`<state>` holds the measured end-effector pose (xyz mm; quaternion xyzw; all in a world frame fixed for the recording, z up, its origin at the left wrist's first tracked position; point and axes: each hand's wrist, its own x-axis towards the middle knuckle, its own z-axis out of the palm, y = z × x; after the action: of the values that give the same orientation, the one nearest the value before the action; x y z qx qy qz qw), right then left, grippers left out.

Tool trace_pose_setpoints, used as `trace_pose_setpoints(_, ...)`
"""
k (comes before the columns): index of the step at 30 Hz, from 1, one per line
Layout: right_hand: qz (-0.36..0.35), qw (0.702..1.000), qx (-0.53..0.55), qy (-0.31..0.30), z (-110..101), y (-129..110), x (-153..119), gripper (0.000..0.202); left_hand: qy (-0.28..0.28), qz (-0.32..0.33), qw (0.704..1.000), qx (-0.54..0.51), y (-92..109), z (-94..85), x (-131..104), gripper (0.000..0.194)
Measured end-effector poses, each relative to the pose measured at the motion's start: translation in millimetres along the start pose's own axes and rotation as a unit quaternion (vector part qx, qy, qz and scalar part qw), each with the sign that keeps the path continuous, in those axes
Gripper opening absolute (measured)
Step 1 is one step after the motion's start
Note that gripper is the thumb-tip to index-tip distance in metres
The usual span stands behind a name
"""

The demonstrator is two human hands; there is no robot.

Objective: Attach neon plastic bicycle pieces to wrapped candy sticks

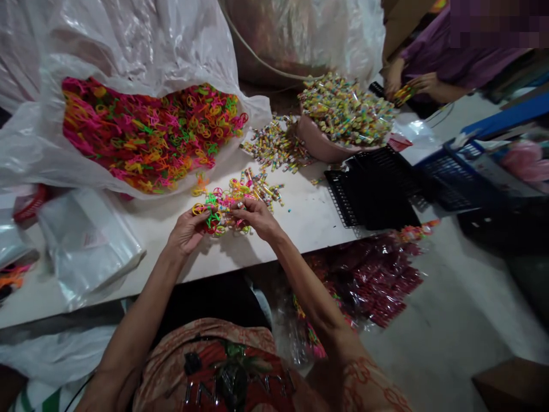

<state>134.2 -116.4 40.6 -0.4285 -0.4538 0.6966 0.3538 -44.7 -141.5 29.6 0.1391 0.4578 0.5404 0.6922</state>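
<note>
My left hand point(189, 230) is closed around small plastic pieces, among them a green piece point(212, 218) and a yellow ring-shaped one. Close beside it, my right hand point(258, 220) pinches with thumb and forefinger at the same cluster; whatever lies between those fingertips is too small to make out. Both hands hover low over the white table point(227, 260). Just past the fingers lies a loose heap of bright plastic pieces point(234, 191), mixed with small patterned tubes in clear wrap point(268, 191).
A large open plastic bag point(38, 137) holds many coloured pieces. Behind stands a pink bowl point(315, 140) heaped with small tubes. Black plastic baskets point(373, 191) and a blue basket point(458, 174) are right; clear bags point(88, 240) lie left. A co-worker's hands point(424, 84) hold something yellow.
</note>
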Motion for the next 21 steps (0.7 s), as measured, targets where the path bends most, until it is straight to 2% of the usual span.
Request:
trace_pose_setpoints(6, -0.018, 0.999, 0.039, 0.033, 9.6, 10.2, -12.3, 0.029, 0.047, 0.047, 0.997, 0.027, -2.2, 7.0, -6.9, 0.029)
trace_pose_setpoints(10, -0.025, 0.995, 0.085, 0.047, 17.1, 15.1, -16.5, 0.03, 0.024, 0.053, 0.994, 0.093, -5.2, 8.7, -12.8, 0.03)
trace_pose_setpoints(13, -0.044, 0.996, 0.068, 0.045, 21.7, 14.3, -16.9, 0.029, -0.014, 0.072, 0.984, 0.164, -5.5, 9.7, -19.7, 0.031)
trace_pose_setpoints(15, -0.054, 0.996, 0.053, 0.052, 21.7, 13.5, -15.5, 0.027, -0.06, 0.037, 0.985, 0.155, -3.2, 10.1, -23.6, 0.032)
trace_pose_setpoints(17, -0.054, 0.995, 0.057, 0.061, 19.1, 13.5, -13.5, 0.026, -0.096, -0.02, 0.991, 0.089, -0.2, 9.8, -25.5, 0.029)
trace_pose_setpoints(19, -0.047, 0.995, 0.066, 0.058, 15.6, 14.4, -12.4, 0.026, -0.106, -0.057, 0.992, 0.032, 1.1, 8.7, -25.3, 0.026)
trace_pose_setpoints(21, -0.039, 0.996, 0.064, 0.05, 13.3, 15.9, -12.8, 0.026, -0.098, -0.066, 0.993, 0.018, -0.3, 7.1, -23.8, 0.03)
